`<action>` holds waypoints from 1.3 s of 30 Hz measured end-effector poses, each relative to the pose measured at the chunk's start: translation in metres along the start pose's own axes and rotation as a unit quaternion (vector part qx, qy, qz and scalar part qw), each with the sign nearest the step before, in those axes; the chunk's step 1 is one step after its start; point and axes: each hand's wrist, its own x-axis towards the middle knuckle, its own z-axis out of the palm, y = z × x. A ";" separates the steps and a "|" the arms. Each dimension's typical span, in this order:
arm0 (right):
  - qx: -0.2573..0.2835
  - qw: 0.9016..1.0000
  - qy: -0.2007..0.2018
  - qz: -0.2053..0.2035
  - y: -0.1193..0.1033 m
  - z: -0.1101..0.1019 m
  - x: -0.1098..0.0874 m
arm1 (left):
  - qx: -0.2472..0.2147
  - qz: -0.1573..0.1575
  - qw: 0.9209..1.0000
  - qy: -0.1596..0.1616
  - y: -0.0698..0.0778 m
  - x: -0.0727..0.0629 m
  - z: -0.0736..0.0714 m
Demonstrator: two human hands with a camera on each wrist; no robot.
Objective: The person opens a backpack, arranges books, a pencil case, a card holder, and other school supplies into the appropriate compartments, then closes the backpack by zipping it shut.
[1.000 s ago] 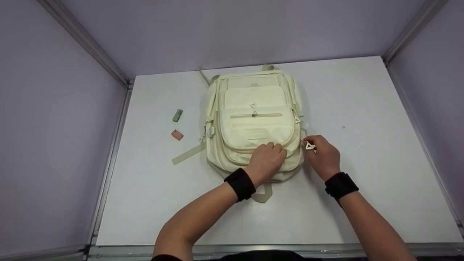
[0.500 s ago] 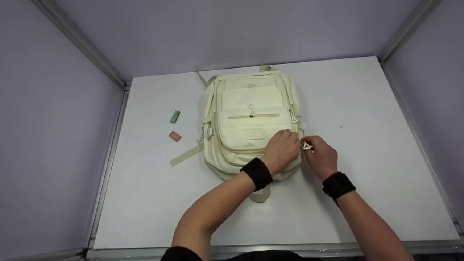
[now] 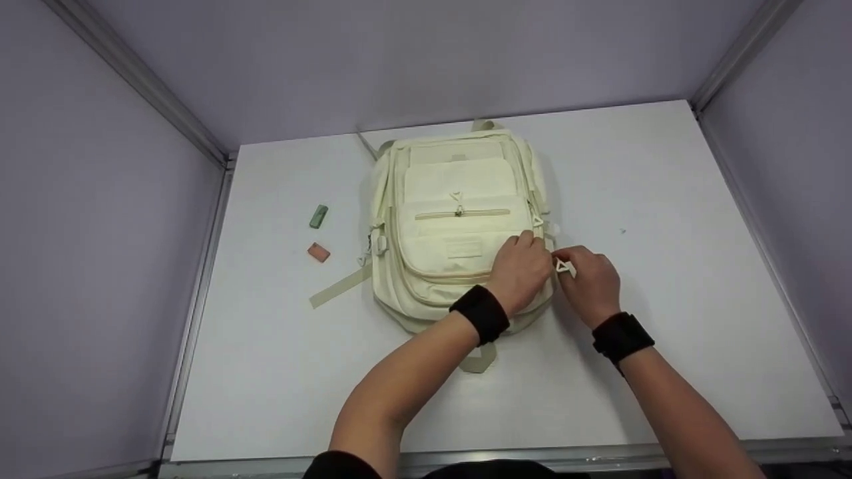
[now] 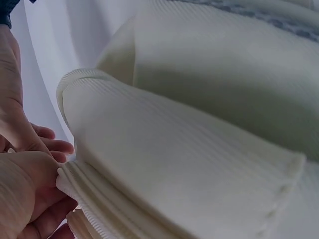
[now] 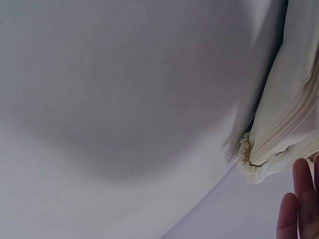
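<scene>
A cream backpack (image 3: 459,233) lies on its back in the middle of the white table, front pockets up. My left hand (image 3: 522,273) reaches over its lower right part and grips the fabric by the side zipper. In the left wrist view, the thumb and fingers of that left hand (image 4: 30,194) pinch the zipped edge. Just right of the bag, my right hand (image 3: 589,283) pinches a zipper pull (image 3: 564,267) with a triangular tab beside the left fingertips. Only a few right-hand fingers (image 5: 304,189) show in the right wrist view.
A green block-like piece (image 3: 319,216) and an orange-pink one (image 3: 319,252) lie left of the bag. A loose strap (image 3: 341,287) spreads out on that side. Grey panels (image 3: 100,266) wall in the table at the back and both sides.
My left hand has moved right and up from the bag's lower front to its right edge, next to the right hand. The right hand keeps the zipper pull in nearly the same place.
</scene>
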 end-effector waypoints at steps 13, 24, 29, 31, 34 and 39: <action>-0.013 1.000 -0.003 -0.008 0.008 0.002 0.020 | -0.023 0.009 0.999 -0.021 -0.005 -0.002 -0.001; -0.019 1.000 -0.004 -0.001 0.015 0.008 0.044 | -0.021 0.007 1.000 -0.001 -0.006 -0.002 0.002; -0.026 1.000 -0.013 0.006 0.017 0.010 0.052 | -0.023 0.009 1.000 -0.006 -0.007 -0.003 0.002; -0.027 0.999 -0.015 0.008 0.018 0.010 0.056 | -0.023 0.011 1.000 -0.007 -0.007 -0.003 0.001; -0.025 0.999 -0.017 0.011 0.018 0.011 0.061 | -0.026 0.013 1.000 -0.003 -0.007 -0.003 0.001; -0.024 0.999 -0.029 0.024 0.020 0.013 0.070 | -0.026 0.014 1.000 0.009 -0.007 -0.004 0.003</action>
